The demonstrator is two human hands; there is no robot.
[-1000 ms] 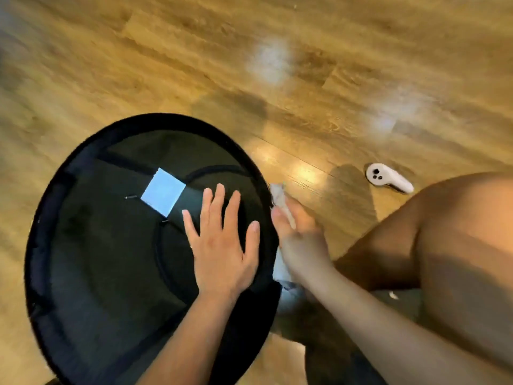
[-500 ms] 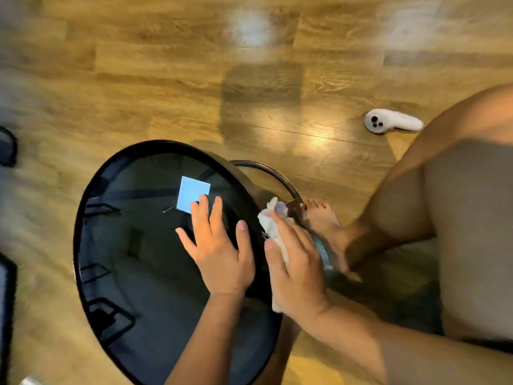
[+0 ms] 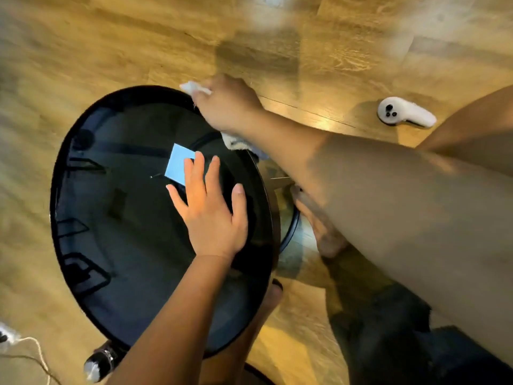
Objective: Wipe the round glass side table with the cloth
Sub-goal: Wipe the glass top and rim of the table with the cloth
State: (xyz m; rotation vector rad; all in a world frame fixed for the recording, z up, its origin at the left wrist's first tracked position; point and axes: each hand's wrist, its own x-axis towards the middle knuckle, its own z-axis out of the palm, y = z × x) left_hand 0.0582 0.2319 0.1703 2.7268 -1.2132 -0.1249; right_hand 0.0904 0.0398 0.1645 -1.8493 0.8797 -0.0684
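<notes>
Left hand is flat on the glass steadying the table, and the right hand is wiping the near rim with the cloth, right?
Not quite. The head view shows the right hand holding the cloth at the table's far rim, not the near one. The left hand is indeed flat on the glass.

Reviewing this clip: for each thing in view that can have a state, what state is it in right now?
left hand: open, flat on the glass
right hand: closed on the cloth at the far rim
cloth: bunched, against the rim
glass side table: upright, dark top reflecting
blue square: on the glass, partly under fingertips
white controller: lying on the floor
</notes>
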